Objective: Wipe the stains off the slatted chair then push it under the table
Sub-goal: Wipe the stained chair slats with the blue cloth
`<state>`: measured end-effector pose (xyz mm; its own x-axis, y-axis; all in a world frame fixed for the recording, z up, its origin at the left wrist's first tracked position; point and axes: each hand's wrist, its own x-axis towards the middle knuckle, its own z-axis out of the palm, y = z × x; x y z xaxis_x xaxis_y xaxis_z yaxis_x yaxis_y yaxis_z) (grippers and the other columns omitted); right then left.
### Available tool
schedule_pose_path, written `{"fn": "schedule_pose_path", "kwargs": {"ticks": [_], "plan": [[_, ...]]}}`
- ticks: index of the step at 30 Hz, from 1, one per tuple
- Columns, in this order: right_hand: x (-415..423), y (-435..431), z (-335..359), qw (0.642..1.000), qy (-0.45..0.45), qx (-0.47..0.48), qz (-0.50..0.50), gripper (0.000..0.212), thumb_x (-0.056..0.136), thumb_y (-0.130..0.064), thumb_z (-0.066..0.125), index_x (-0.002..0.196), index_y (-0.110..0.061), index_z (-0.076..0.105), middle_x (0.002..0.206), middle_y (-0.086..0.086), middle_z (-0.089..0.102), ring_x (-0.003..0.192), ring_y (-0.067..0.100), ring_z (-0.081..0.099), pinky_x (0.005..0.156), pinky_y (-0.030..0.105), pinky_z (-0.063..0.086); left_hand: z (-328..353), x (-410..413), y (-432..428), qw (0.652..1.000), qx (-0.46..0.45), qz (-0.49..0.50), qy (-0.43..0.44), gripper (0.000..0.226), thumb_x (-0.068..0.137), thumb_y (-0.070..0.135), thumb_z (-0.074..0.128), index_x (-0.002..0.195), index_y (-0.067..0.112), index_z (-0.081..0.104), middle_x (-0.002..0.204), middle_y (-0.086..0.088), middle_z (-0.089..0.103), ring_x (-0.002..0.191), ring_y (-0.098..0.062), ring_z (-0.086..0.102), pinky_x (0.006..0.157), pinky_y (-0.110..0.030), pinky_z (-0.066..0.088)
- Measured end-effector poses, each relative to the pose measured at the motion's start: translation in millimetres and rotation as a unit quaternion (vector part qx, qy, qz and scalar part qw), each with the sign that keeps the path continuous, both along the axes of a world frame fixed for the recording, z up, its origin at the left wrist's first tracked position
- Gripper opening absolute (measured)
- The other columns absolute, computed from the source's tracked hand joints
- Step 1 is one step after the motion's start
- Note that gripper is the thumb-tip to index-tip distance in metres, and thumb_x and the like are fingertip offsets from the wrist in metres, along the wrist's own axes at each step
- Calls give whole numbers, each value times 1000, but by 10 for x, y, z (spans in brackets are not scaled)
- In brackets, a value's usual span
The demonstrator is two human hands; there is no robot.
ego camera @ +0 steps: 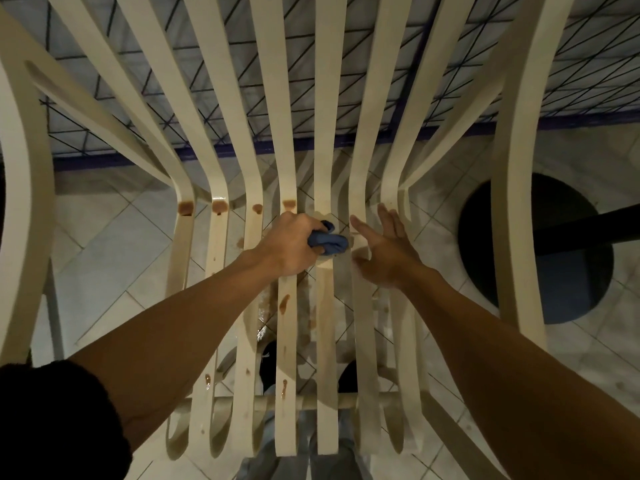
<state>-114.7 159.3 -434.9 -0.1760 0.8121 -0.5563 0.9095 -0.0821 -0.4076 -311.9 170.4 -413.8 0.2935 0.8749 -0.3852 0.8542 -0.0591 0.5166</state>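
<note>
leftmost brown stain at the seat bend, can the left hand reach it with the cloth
Likely yes: the left hand, holding the blue cloth, is a few slats right of that stain on the slatted chair, nothing lying between.

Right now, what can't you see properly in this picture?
- Head view: blue cloth and left hand cover the slat beneath; any stain there is hidden.
- Head view: the right hand is blurred; whether it touches the chair is unclear.
- Head view: the chair's top is cut off by the upper edge.
</note>
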Motion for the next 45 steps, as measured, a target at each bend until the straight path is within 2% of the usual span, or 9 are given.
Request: {"fn": "schedule_pose_path", "kwargs": {"ticks": [4,12,17,22,30,34,39,42,45], "plan": [[10,-19,-1,1000,-8,3,3,75,96,-27,56,154,-42,11,162,-2,-21,148,22,-22,123,41,7,41,-36,-39,996,-78,-27,-10,31,86,17,71,117,17,70,96,-10,65,79,-21,64,73,-38,59],[-28,-4,-20,1000,-10,-4,-4,74,97,-28,56,154,-44,11,161,-5,-23,147,20,-23,122,40,6,-102,35,-68,997,32,62,-21,28,84,17,70,111,16,72,101,-10,71,93,-23,65,82,-35,55],[-12,-21,-2,1000,-8,-5,-7,76,96,-24,55,154,-44,10,161,-5,-23,147,20,-23,123,40,6,-33,72,-176,998,-13,61,-23,26,84,16,70,110,14,73,92,-10,71,85,-22,66,77,-32,56],[-10,-19,-10,1000,-7,-3,-4,76,96,-24,55,154,-43,9,161,-3,-23,147,20,-24,122,39,6,-7,54,-233,999,-25,39,-2,26,86,17,68,112,15,71,93,-7,70,91,-19,64,73,-23,48],[-33,-8,-33,1000,-20,5,3,77,97,-25,56,153,-44,8,162,-2,-22,147,22,-23,121,43,4,-98,44,77,998,61,0,36,24,87,22,65,111,20,67,99,-8,65,100,-28,51,88,-38,46],[-26,-14,-20,1000,-18,2,-1,76,97,-26,55,154,-43,8,162,-2,-21,148,22,-23,121,42,4,-88,21,1,997,54,-40,29,25,85,20,68,109,15,68,100,-8,68,98,-29,57,91,-40,47],[-19,-20,-21,1000,-18,6,2,77,96,-27,57,154,-42,9,162,-1,-20,148,22,-22,121,41,4,-88,-54,-250,988,35,-132,75,28,81,44,51,104,38,64,89,5,63,86,-21,54,85,-45,46],[-22,-16,-22,1000,-10,-2,-3,77,96,-26,57,154,-43,8,162,-1,-22,147,21,-23,121,40,2,-51,-28,-273,983,10,-169,64,28,85,32,54,112,36,62,96,1,60,95,-23,53,88,-45,45],[-24,-12,-18,1000,-12,0,-2,76,96,-26,57,154,-42,9,162,-2,-21,147,21,-23,123,40,4,-35,30,-170,981,14,-186,56,30,89,13,59,116,24,66,101,-6,60,98,-24,53,88,-28,33]]}}
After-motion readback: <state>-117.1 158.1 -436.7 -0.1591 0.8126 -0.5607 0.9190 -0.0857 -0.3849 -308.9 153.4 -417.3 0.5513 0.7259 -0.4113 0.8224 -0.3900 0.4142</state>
